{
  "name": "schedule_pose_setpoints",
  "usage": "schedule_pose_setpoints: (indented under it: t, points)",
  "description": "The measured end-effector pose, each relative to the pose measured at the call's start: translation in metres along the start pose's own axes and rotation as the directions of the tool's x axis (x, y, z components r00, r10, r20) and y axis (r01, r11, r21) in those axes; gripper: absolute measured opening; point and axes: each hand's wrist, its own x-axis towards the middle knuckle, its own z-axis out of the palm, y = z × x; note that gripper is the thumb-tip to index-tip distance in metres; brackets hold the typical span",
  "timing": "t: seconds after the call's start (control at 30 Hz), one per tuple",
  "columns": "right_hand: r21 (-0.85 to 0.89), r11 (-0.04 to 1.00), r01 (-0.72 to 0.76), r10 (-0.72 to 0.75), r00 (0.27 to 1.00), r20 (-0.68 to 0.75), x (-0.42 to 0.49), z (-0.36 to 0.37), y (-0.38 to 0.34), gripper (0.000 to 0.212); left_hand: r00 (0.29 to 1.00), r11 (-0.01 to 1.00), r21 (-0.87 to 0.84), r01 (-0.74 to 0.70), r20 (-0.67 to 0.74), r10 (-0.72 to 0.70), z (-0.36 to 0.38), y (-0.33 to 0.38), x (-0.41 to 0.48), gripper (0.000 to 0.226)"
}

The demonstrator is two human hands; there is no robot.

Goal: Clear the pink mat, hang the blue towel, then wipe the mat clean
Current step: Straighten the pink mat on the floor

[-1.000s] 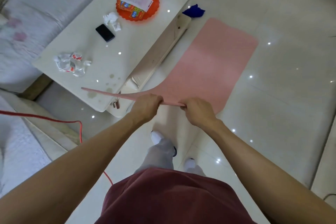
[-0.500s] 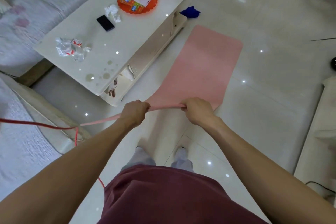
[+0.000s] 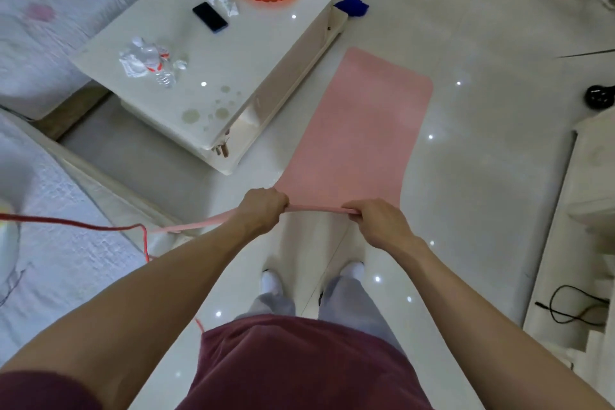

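As arms (image 3: 173,289) extend, left hand (image 3: 263,210) and right hand (image 3: 377,223) grip mat (image 3: 359,130)

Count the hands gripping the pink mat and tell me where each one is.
2. The left hand grips the lifted near edge of the mat, partway along it. The right hand grips the same edge near its right corner. Neither is hidden.

Open floor (image 3: 499,176) fills the centre right of the frame. The desk (image 3: 266,53) blocks the upper left; a red cord (image 3: 83,226) crosses mid-left.
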Motion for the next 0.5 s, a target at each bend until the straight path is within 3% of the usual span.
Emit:
schedule_pose_setpoints:
  t: [0.3, 0.5]
  points:
    - [0.006, 0.999, -0.042, 0.041, 0.996, 0.075, -0.05, 0.053, -0.06, 0.027, 1.0, 0.997, 0.08, -0.006, -0.019, 0.007, 0.032, -0.031, -0.077, 0.033]
    - [-0.012, 1.0, 0.015, -0.015, 0.999, 0.032, -0.091, 0.083, -0.079, 0.027, 0.996, 0.993, 0.096, 0.068, -0.062, -0.062, 0.066, -0.03, -0.133, 0.032]
